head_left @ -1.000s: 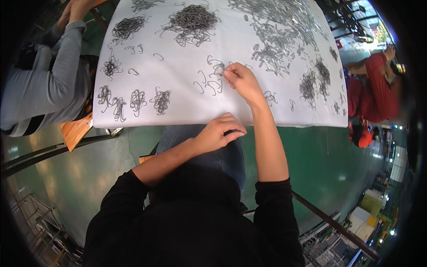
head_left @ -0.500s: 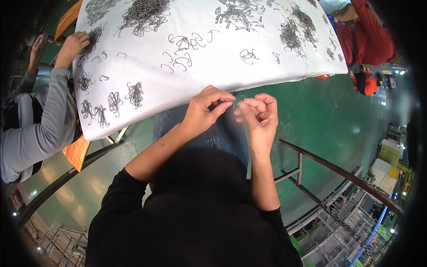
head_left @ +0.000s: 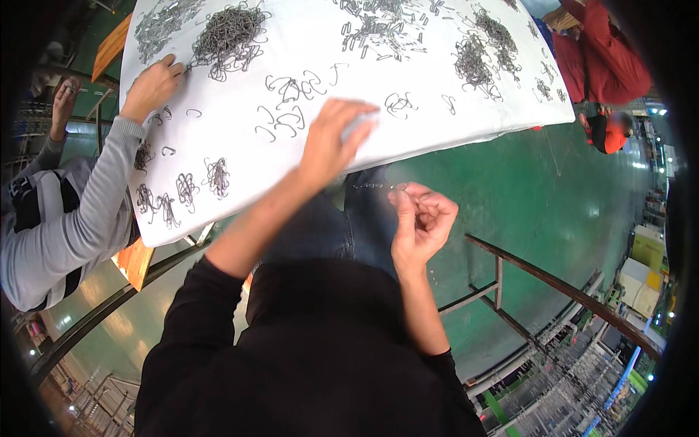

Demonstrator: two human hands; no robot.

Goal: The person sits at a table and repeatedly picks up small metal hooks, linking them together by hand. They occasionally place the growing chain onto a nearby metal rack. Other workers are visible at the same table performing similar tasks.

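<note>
My left hand [head_left: 331, 142] hovers over the front edge of the white-covered table [head_left: 240, 131]. Its thumb and fingers are apart with nothing visible between them, though motion blurs them. Lower and to the right, off the table and above my lap, my right hand [head_left: 424, 222] pinches a small thin metal hook [head_left: 400, 187] between thumb and fingertips; its shape is partly hidden. Closest to my left hand on the cloth lie loose curved wire hooks [head_left: 290, 120], with another loose group [head_left: 295, 87] just beyond. A small tangle of hooks [head_left: 399, 106] rests to the right of it.
Farther back are a big heap of curved hooks [head_left: 231, 33], a spread of short straight metal pieces [head_left: 382, 29] and more heaps [head_left: 473, 64]. At left, a co-worker's hand [head_left: 153, 89] reaches over the table. A metal frame bar [head_left: 561, 288] stands at my right.
My left hand has parted from my right and moved up over the table, opening. My right hand has dropped slightly, still pinching the hook. The co-worker's hand has moved right.
</note>
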